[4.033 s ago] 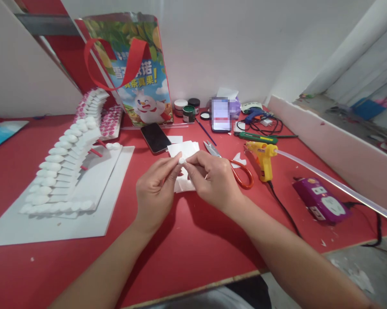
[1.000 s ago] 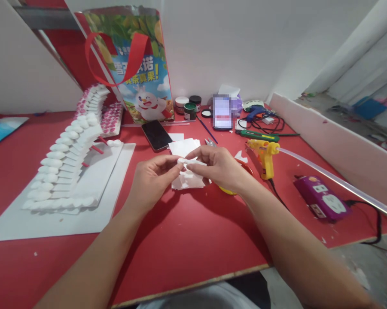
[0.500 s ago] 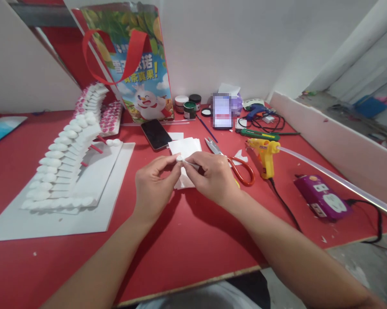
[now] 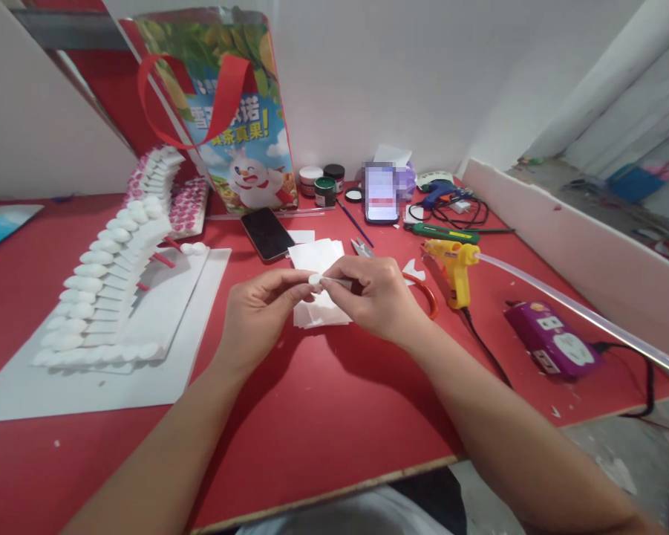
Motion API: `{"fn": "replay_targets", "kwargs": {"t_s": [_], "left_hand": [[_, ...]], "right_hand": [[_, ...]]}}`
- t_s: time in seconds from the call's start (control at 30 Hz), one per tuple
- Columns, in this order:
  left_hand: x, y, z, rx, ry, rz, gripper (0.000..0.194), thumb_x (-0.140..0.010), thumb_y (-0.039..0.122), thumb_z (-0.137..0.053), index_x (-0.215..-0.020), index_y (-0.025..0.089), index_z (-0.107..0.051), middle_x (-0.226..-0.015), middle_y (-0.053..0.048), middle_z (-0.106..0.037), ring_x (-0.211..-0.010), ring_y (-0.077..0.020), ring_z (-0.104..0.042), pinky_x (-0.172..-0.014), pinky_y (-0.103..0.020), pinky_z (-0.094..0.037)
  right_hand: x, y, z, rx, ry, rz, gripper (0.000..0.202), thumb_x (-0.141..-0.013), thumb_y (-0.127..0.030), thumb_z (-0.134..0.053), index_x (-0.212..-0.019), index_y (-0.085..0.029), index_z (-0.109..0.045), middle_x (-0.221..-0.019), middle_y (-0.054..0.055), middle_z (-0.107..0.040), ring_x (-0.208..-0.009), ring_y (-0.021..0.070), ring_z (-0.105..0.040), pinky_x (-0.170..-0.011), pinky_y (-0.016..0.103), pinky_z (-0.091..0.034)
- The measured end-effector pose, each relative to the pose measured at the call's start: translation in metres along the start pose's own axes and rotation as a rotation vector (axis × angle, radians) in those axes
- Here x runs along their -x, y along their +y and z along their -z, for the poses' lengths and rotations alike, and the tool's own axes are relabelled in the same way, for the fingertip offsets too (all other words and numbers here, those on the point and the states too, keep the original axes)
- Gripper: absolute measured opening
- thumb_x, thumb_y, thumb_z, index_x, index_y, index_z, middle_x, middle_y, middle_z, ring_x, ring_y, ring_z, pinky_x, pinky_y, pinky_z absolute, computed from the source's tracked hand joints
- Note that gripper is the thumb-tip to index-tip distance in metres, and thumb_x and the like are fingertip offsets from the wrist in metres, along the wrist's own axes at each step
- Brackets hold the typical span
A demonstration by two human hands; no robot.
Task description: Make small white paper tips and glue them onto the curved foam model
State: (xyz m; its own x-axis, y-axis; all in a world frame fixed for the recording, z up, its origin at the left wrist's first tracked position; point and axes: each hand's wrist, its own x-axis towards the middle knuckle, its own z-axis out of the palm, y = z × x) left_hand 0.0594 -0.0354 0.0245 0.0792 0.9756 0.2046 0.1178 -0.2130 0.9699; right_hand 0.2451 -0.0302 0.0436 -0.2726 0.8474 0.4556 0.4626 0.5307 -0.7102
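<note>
Head view: left hand (image 4: 255, 318) and right hand (image 4: 376, 297) both pinch, fingers narrow, on the small white piece (image 4: 315, 279), held above the paper stack (image 4: 316, 255), mid tabletop (image 4: 323, 416). Versus half a second ago: right hand hides more of the scissors (image 4: 361, 247); left fingers straighter. Piece likely still being worked, not placed with white row (image 4: 97, 284) at left.

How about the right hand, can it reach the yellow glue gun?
Probably yes: the yellow glue gun is near the right hand, with the orange scissors handle lying low between, but that hand is holding a small white piece.
</note>
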Motion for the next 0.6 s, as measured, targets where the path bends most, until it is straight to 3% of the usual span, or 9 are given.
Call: {"fn": "replay_targets", "kwargs": {"t_s": [0.13,0.37,0.5,0.6], "left_hand": [[-0.002,-0.005,0.003,0.042,-0.066,0.028,0.017,-0.086,0.031,-0.079,-0.101,0.027,-0.084,-0.086,0.0,-0.082,-0.077,-0.017,-0.074,-0.076,-0.028,-0.058],[0.002,-0.001,-0.004,-0.014,-0.051,-0.001,0.021,-0.089,0.036,-0.074,-0.102,0.02,-0.079,-0.092,-0.004,-0.081,-0.08,-0.0186,-0.073,-0.074,-0.028,-0.057],[0.0,-0.001,-0.003,0.007,-0.024,0.01,0.022,-0.091,0.037,-0.07,-0.104,0.019,-0.073,-0.091,-0.004,-0.078,-0.082,-0.0177,-0.071,-0.075,-0.027,-0.056],[-0.002,-0.001,0.001,0.014,-0.015,0.027,0.023,-0.091,0.037,-0.071,-0.104,0.019,-0.072,-0.093,-0.004,-0.077,-0.085,-0.0184,-0.071,-0.078,-0.028,-0.056]], "right_hand": [[0.0,0.0,0.0,0.005,-0.01,-0.002,0.022,-0.09,-0.02,-0.06,-0.071,-0.014,-0.069,-0.059,-0.003,-0.054,-0.055,0.0084,-0.04,-0.056,0.025,-0.029],[0.002,-0.005,-0.003,0.06,-0.005,-0.082,0.021,-0.09,-0.021,-0.06,-0.072,-0.015,-0.066,-0.061,0.0,-0.059,-0.053,0.0092,-0.046,-0.055,0.025,-0.034],[-0.005,-0.008,0.003,-0.434,-0.12,-0.459,0.024,-0.097,-0.036,-0.059,-0.086,-0.016,-0.065,-0.066,0.002,-0.065,-0.054,0.0151,-0.065,-0.05,0.024,-0.048],[-0.011,-0.005,0.008,-0.865,-0.203,-0.744,0.033,-0.105,-0.041,-0.044,-0.107,-0.013,-0.063,-0.065,0.004,-0.067,-0.053,0.0192,-0.069,-0.045,0.027,-0.053]]}}
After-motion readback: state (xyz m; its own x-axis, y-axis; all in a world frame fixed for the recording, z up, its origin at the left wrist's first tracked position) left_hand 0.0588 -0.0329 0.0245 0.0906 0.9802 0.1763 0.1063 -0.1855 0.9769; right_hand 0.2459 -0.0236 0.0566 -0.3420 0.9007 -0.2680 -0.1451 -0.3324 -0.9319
